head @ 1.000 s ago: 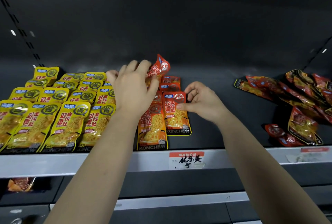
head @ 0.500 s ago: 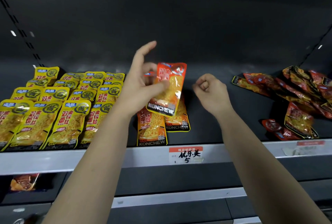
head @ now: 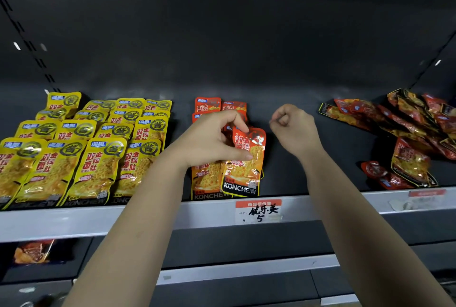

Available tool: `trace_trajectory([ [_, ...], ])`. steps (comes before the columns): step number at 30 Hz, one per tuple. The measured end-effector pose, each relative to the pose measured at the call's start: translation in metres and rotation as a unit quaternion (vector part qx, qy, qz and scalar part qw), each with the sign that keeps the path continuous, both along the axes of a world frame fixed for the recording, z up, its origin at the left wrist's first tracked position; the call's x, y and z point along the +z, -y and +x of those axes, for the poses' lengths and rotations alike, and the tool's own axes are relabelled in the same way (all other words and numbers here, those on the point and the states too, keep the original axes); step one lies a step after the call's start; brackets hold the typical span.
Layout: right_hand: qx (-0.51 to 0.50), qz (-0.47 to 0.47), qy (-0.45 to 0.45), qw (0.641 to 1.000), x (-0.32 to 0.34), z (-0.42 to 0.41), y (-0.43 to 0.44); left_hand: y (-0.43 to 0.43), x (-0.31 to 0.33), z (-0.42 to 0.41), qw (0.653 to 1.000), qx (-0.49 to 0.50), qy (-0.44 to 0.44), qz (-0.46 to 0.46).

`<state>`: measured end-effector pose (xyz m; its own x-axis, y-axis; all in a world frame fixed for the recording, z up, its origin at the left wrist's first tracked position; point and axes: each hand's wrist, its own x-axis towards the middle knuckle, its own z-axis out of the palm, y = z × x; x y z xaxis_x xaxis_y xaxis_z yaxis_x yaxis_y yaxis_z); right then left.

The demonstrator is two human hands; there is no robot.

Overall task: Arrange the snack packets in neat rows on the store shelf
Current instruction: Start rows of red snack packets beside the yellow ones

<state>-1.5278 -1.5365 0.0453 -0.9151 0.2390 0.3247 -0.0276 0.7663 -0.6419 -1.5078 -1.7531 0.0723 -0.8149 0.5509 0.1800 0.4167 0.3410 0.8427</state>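
My left hand [head: 212, 139] pinches an orange snack packet [head: 246, 166] by its upper part, low over the front of the orange row [head: 208, 178] on the dark shelf [head: 291, 178]. More orange packets [head: 209, 104] lie behind it toward the back. My right hand [head: 292, 129] hovers just right of the row with its fingers curled and nothing in it. Yellow packets [head: 98, 144] lie in neat overlapping rows on the left. A loose pile of red and dark packets [head: 407, 134] lies at the right end of the shelf.
A grey shelf rail [head: 98, 218] runs along the front with a handwritten price tag [head: 259, 211]. Bare shelf surface separates the orange row from the red pile. A lower shelf holds one orange packet [head: 32, 252] at the far left.
My left hand has lowered the orange packet from mid-air down onto the front of the orange row. My right hand let go of the row's front packet and stays curled beside it.
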Motion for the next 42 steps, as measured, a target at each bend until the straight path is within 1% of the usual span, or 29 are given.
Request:
trace_trajectory([
  [4,-0.003,-0.002,-0.002,1.0,0.0,0.001,0.0,-0.001,0.001,0.001,0.998,0.02,-0.058,-0.023],
  [6,-0.003,0.003,0.0,1.0,0.0,0.001,0.0,0.0,0.0,-0.001,0.997,0.032,-0.066,-0.011],
  [10,-0.003,0.012,-0.001,1.0,0.001,0.001,-0.001,-0.001,0.001,-0.002,0.999,0.03,-0.028,0.026],
  [12,-0.004,0.012,-0.002,1.0,0.001,0.001,-0.001,-0.001,0.0,-0.002,0.999,0.026,-0.014,0.014],
  [16,-0.006,0.01,-0.005,1.0,0.001,0.001,-0.001,-0.002,0.001,0.0,0.999,0.018,-0.015,-0.03],
  [21,-0.011,0.003,-0.004,1.0,0.001,0.002,-0.001,-0.003,0.002,0.002,0.999,0.006,-0.001,-0.041],
  [26,-0.01,0.003,0.001,1.0,0.001,0.003,0.0,-0.002,0.002,0.004,0.999,0.021,-0.018,-0.04],
  [32,-0.006,0.01,0.001,1.0,0.001,0.003,0.0,0.0,0.004,0.002,1.0,0.017,-0.007,0.01],
  [34,-0.006,0.01,0.0,1.0,0.001,0.004,0.0,-0.001,0.004,0.002,0.999,0.009,-0.034,-0.004],
  [36,-0.005,0.011,0.002,1.0,0.002,0.004,0.0,-0.001,0.002,0.001,0.996,0.009,-0.086,-0.017],
  [39,-0.005,0.015,0.005,1.0,0.001,0.003,-0.001,0.0,-0.002,-0.005,0.986,0.03,-0.159,-0.044],
  [42,-0.005,0.017,0.006,1.0,0.001,0.002,-0.001,0.0,-0.006,-0.009,0.975,0.042,-0.206,-0.076],
])
